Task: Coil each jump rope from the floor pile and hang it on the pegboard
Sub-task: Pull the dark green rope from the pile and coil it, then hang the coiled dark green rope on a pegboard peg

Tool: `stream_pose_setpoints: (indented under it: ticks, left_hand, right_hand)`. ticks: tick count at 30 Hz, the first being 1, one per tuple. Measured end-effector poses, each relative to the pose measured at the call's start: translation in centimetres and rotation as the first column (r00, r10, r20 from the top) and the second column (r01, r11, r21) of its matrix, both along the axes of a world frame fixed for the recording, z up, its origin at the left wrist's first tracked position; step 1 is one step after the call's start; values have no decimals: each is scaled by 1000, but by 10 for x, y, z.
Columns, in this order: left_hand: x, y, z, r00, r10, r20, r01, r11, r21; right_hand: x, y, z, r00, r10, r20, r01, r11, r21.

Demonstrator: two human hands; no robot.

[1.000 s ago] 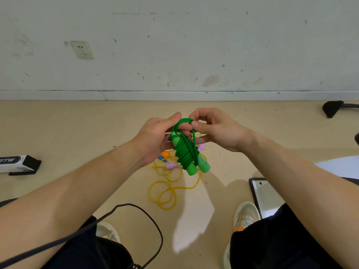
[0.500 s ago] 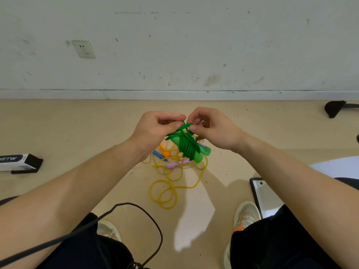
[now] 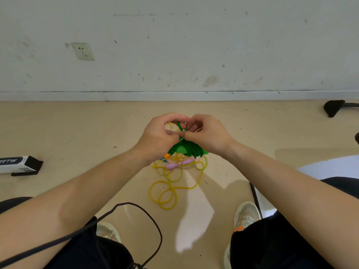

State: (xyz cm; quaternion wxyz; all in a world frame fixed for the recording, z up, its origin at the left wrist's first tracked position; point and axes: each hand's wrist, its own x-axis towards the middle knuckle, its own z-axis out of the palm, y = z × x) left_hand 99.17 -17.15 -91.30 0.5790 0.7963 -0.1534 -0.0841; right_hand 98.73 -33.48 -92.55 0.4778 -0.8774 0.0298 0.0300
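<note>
The left hand (image 3: 158,136) and right hand (image 3: 208,136) meet thumb to thumb, fingers curled. Both pinch the green rope (image 3: 186,149). Its coiled bundle hangs just under the fingers, and a small loop pokes up between them. Beneath the fingers, a yellow rope (image 3: 167,193) lies tangled on the floor (image 3: 77,133).

The green rope (image 3: 186,150) is bundled into a tight coil and held above the pile (image 3: 175,166), where a yellow rope (image 3: 171,188) is seen tangled.
</note>
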Motion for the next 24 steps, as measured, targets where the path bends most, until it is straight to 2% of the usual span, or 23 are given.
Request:
stream_pose_setpoints:
  ticks: [4, 8, 15, 22, 24]
  left_hand:
    - [0, -4, -4, 999, 44, -14, -43, 999, 12]
    - [3, -7, -11, 995, 91, 28, -93, 993, 68]
    - [10, -6, -16, 985, 146, -88, -145, 989, 15]
    - [19, -4, -15, 964, 208, -168, -223, 972, -74]
    - [23, -6, -15, 964, 190, -188, -203, 978, -52]
  right_hand:
    - [-2, 3, 1, 998, -9, -58, 8, 1000, -16]
    - [-4, 7, -9, 997, -25, -75, 14, 989, -149]
    - [-6, 8, -22, 991, -39, -129, 3, 963, -270]
    - [-1, 9, -27, 995, -10, -98, -13, 972, -233]
    - [2, 12, -32, 997, 0, -80, -16, 978, -206]
